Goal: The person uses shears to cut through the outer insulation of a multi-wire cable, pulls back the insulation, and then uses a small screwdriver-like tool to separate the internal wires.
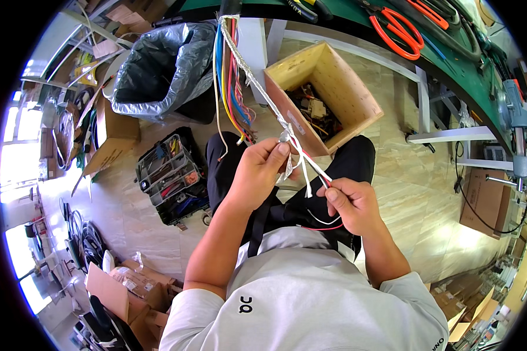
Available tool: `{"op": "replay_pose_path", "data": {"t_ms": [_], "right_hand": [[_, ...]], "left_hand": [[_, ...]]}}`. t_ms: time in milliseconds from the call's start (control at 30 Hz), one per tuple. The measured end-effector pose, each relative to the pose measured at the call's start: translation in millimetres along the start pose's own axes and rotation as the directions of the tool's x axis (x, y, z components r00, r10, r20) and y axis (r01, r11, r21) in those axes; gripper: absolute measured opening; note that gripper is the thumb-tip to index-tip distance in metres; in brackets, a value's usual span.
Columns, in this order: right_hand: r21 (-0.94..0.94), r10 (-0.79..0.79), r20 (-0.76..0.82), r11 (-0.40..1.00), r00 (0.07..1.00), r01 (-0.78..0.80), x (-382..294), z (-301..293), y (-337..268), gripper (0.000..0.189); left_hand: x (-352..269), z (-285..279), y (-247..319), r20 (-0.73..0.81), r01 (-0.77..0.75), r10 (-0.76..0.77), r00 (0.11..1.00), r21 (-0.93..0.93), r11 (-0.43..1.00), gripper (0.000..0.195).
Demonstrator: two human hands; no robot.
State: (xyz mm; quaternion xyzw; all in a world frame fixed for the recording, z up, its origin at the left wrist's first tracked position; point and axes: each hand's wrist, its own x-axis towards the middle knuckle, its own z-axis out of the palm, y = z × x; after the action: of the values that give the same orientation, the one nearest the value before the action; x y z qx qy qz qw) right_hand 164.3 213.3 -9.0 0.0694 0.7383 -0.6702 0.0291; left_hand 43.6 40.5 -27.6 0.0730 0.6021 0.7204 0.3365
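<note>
A thick black cable (pixel 231 7) hangs over the bench edge, its end stripped into a fan of coloured wires (pixel 228 74). From it a braided shielded cable (pixel 257 83) runs down to my hands. My left hand (pixel 263 169) pinches the end of the braid, where silvery foil and white filler strands (pixel 305 175) come loose. Lower and to the right, my right hand (pixel 351 204) grips the inner wires (pixel 316 169), white, red and black. Their free ends, one red and one white, curve below the right hand over my lap.
A wooden box (pixel 351 101) with scraps stands under the bench, beside a lined bin (pixel 162 74). An open toolbox (pixel 171 175) lies on the floor at left. Red-handled scissors (pixel 397 33) and pliers (pixel 305 9) rest on the green bench mat (pixel 351 13). Cardboard boxes (pixel 483 199) stand around.
</note>
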Motion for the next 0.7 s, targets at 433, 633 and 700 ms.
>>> {"op": "replay_pose_path", "data": {"t_ms": [433,633,700], "right_hand": [[-0.055,0.002,0.059,0.998,0.998,0.001,1,7,-4,0.017],[-0.053,-0.003,0.112,0.999,0.994,0.009,4,19,3,0.016],[-0.067,0.008,0.088,0.998,0.996,-0.002,4,16,5,0.017]], "left_hand": [[24,12,3,-0.219,0.031,-0.088,0.972,-0.249,0.968,0.019],[29,13,3,0.190,0.085,0.008,0.982,-0.478,0.874,0.022],[25,12,-7,0.149,0.083,0.009,0.989,-0.597,0.798,0.020]]}}
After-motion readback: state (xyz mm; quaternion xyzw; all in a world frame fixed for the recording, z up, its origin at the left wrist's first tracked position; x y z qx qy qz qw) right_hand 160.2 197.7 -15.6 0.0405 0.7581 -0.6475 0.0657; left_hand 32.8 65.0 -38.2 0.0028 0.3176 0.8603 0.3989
